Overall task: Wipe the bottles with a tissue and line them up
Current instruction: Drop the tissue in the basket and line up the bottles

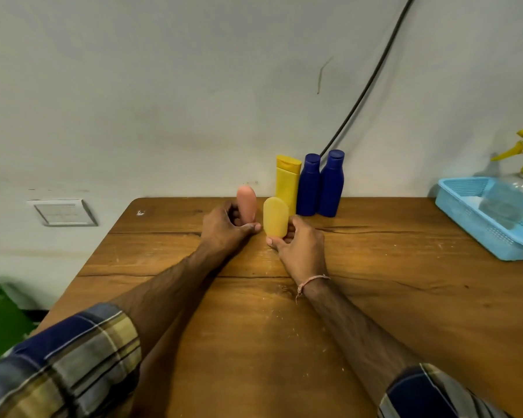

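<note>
My left hand [227,229] grips the lower part of a pink rounded bottle [246,206], which stands upright. Just to its right, my right hand [296,245] holds a small yellow rounded bottle [275,217] by its base, also upright. Behind them, against the wall, a tall yellow bottle [287,184] and two dark blue bottles [308,185] [331,184] stand side by side in a row. No tissue is visible.
The wooden table [254,312] carries a light blue plastic basket [471,218] at the right edge, with a clear spray bottle [520,188] with a yellow trigger lying in it. A black cable [372,76] runs down the wall.
</note>
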Motion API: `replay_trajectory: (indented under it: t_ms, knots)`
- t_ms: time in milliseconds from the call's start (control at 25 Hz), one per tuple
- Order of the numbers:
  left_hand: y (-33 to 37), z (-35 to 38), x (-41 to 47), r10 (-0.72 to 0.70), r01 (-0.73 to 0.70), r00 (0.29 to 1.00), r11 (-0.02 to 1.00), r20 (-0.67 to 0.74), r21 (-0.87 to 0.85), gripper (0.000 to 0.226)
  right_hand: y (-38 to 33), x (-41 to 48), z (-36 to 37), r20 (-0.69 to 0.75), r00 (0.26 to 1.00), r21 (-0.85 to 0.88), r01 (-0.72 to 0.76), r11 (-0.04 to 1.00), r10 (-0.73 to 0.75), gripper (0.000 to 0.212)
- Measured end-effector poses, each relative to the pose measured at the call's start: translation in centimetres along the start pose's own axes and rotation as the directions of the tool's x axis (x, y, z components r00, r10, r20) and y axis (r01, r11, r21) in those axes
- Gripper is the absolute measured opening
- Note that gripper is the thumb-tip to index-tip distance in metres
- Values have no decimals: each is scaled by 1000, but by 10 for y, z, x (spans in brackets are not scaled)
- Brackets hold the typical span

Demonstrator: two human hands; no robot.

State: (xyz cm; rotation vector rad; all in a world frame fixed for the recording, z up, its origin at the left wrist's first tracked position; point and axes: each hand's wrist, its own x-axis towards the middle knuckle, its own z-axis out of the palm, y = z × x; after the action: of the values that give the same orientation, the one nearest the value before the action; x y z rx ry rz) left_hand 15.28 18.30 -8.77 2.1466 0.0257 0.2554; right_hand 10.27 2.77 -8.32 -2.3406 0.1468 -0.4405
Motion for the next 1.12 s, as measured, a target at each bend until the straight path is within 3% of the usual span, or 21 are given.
replay_trajectory:
  t_ms: [200, 600, 1120]
  knots:
    - [-3, -1, 23, -1, 2, 1000, 1000, -22, 26, 59, -8, 29, 17, 1, 999, -41, -41, 998, 41, 45]
    - [-14, 4, 38, 5, -5, 1000, 1000, -3, 24, 63, -14, 50, 33, 26, 999, -257, -24, 966, 32, 42]
    - [-9, 11, 44, 56, -58, 998, 998, 39, 33, 57, -8, 53, 34, -8, 994, -159, -109, 981, 109, 37]
